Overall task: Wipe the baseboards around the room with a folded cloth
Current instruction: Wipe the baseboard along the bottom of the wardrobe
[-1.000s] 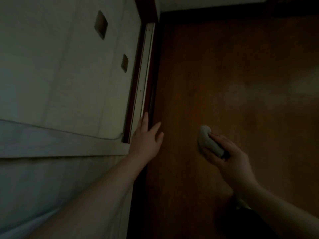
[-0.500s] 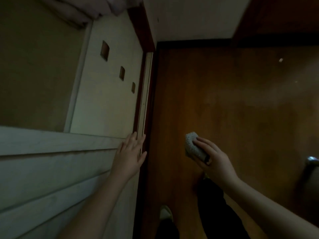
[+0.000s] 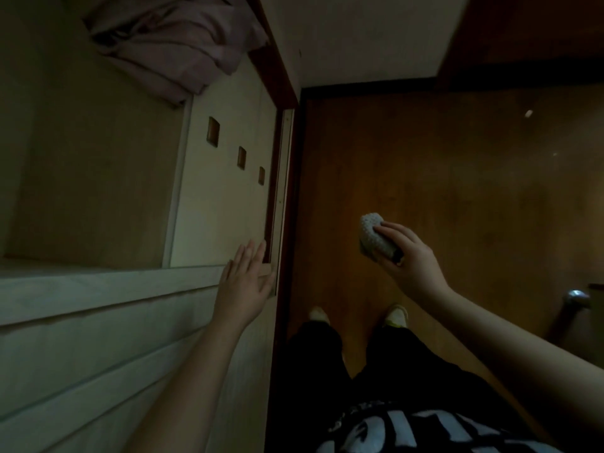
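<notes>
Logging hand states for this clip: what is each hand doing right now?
Left hand: open, fingers flat against the cabinet edge.
Right hand: grips the folded cloth.

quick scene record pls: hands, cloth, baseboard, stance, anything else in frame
left hand: open, fingers straight, flat against the pale cabinet edge
right hand: grips the folded cloth, held above the wooden floor
cloth contact: none visible with the baseboard
baseboard: dark strip where floor meets the far wall
stance: standing, both feet on the floor, looking down
other: pinkish bedding on top of the cabinet
lighting: dim
</notes>
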Motion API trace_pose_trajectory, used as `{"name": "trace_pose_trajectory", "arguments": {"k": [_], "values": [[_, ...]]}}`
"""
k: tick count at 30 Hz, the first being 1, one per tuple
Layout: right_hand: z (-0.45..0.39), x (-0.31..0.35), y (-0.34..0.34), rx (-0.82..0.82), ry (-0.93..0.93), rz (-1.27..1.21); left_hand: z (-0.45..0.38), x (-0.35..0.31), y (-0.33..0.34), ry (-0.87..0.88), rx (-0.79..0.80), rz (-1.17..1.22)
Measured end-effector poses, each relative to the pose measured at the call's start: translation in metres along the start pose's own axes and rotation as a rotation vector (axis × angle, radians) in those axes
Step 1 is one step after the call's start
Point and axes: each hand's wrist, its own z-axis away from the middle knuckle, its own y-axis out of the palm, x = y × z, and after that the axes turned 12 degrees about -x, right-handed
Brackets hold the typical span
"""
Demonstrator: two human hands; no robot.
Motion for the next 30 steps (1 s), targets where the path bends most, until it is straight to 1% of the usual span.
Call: {"name": "trace_pose_trajectory", "arguments": {"k": [6, 9, 12, 15, 18, 23, 26, 30], "values": [[-0.062, 0.027, 0.025, -0.032, 0.000, -0.036, -0.077, 0.005, 0.007, 0.122, -0.003, -0.027], [-0.089, 0.040, 0.046, -0.086, 0.103, -0.090, -0.120, 0.014, 0.021, 0.178, 0.065, -0.050], [-0.109, 0.053, 0.070, -0.123, 0.275, -0.221, -0.157, 0.026, 0.031, 0.195, 0.146, -0.059], [-0.124, 0.060, 0.087, -0.194, 0.320, -0.226, -0.189, 0.039, 0.033, 0.210, 0.188, -0.073], [-0.138, 0.064, 0.094, -0.201, 0.341, -0.227, -0.216, 0.046, 0.023, 0.227, 0.178, -0.059], [-0.184, 0.054, 0.095, -0.178, 0.337, -0.311, -0.255, 0.052, 0.017, 0.218, 0.138, -0.059], [-0.220, 0.036, 0.099, -0.171, 0.316, -0.340, -0.273, 0.055, 0.025, 0.151, 0.132, -0.065], [-0.269, 0.008, 0.101, -0.112, 0.271, -0.315, -0.300, 0.047, 0.042, 0.083, 0.142, -0.039]]}}
